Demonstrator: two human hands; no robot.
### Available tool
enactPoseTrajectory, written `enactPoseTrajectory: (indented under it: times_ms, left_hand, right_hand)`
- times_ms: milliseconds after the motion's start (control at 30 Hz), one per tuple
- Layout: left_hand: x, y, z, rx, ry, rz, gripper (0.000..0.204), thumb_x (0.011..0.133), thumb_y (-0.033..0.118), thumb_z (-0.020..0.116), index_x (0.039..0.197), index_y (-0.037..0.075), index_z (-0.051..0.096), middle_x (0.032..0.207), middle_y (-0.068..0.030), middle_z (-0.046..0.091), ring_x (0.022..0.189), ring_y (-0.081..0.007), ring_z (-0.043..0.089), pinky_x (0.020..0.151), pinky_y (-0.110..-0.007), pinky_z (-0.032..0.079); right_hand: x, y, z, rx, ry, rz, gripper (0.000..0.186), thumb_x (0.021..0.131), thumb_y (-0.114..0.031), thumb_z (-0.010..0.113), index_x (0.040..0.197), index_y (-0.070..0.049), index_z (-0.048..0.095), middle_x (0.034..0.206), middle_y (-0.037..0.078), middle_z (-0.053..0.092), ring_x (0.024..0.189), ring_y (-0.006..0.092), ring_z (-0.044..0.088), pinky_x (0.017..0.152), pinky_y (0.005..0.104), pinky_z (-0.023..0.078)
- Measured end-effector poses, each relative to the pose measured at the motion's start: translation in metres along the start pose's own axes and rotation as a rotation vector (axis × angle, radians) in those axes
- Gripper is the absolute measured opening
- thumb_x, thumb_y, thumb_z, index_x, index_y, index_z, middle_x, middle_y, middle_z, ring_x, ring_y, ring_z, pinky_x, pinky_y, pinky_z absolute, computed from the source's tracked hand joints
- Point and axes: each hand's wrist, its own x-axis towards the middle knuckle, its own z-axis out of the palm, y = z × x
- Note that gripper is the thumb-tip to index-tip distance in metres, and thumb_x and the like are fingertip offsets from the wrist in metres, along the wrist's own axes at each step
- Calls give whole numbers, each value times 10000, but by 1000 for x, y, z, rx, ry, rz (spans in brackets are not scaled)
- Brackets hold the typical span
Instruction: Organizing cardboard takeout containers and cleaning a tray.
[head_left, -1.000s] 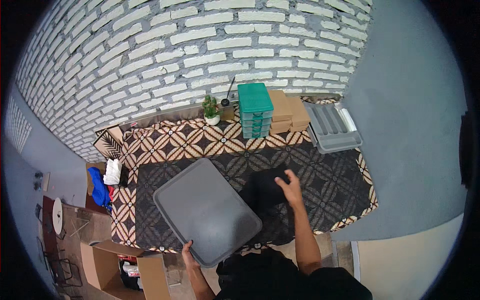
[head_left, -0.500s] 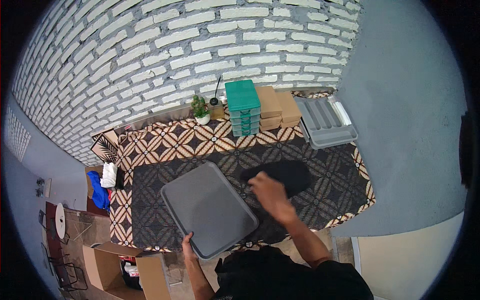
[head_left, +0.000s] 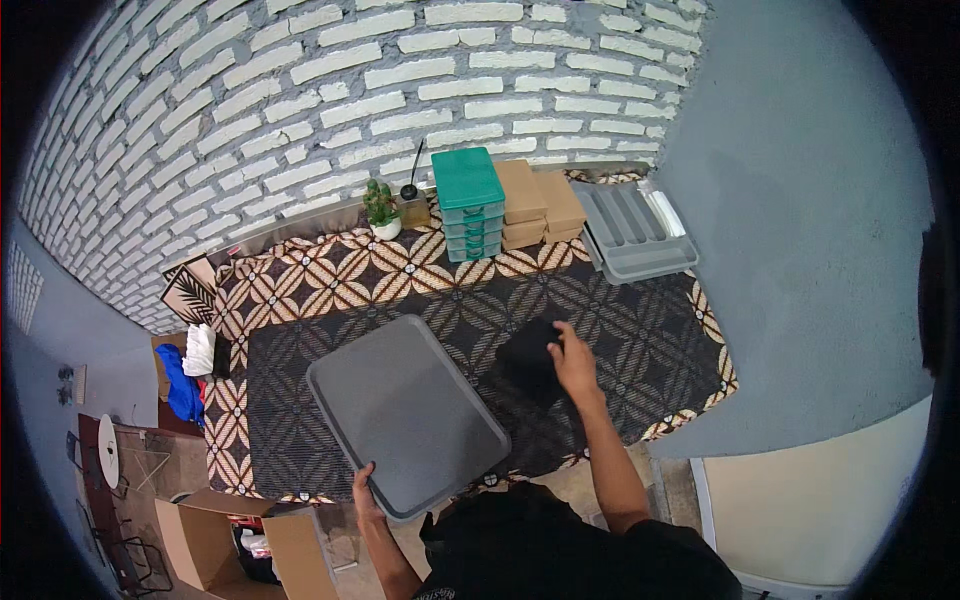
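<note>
My left hand (head_left: 366,490) grips the near left edge of a grey rectangular tray (head_left: 408,410), thumb on top. The tray sits at a slant over the dark mat, its near end reaching the table's front edge. To the right of it, my right hand (head_left: 573,358) has its thumb and fingers bent at the upper right edge of a black cloth (head_left: 525,360). The cloth appears folded or bunched, and its dark outline is hard to tell from the mat.
Along the wall stand a potted cactus (head_left: 381,208), a diffuser bottle (head_left: 413,208), a green-topped drawer unit (head_left: 468,200), brown boxes (head_left: 522,195) and a grey cutlery tray (head_left: 640,240). An open cardboard box (head_left: 200,540) is below the table at the left.
My right hand has moved a little right and away from me. The black cloth has gone from a long flat oval to a shorter, squarer shape. My left hand keeps its hold on the tray.
</note>
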Motion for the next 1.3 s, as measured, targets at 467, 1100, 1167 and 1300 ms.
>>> enactPoseTrajectory:
  times_ms: [467, 1100, 1167, 1300]
  left_hand:
    - [-6, -15, 29, -91, -145, -144, 423, 861, 203, 651, 1229, 5, 593, 1139, -135, 667, 1009, -301, 650, 884, -427, 528]
    - [-54, -4, 107, 233, -214, -9, 637, 787, 5, 571, 1403, 28, 411, 1196, -118, 590, 1116, -260, 568, 999, -384, 441]
    - [-68, 0, 102, 283, -249, 100, 628, 788, -17, 552, 1400, 11, 415, 1207, -105, 593, 1105, -238, 572, 991, -369, 437]
    - [-85, 5, 102, 379, -205, 51, 629, 784, -29, 544, 1399, 1, 419, 1219, -102, 592, 1115, -227, 563, 992, -360, 426]
  right_hand:
    - [43, 48, 18, -203, -325, 335, 838, 735, -388, 824, 1385, -11, 455, 1333, 184, 551, 1258, 344, 500, 1080, 513, 312]
    - [-76, -177, 63, 94, -205, -1082, 622, 755, -128, 691, 1362, -121, 558, 1474, 94, 467, 1368, 321, 409, 1095, 528, 296]
    - [-51, -177, 59, -53, -66, -887, 641, 768, -133, 699, 1387, -127, 531, 1496, 103, 435, 1376, 356, 388, 1100, 543, 287]
    - [-24, -148, 74, -188, 242, -473, 694, 789, -149, 719, 1436, -136, 470, 1537, 129, 363, 1377, 447, 347, 1104, 583, 274]
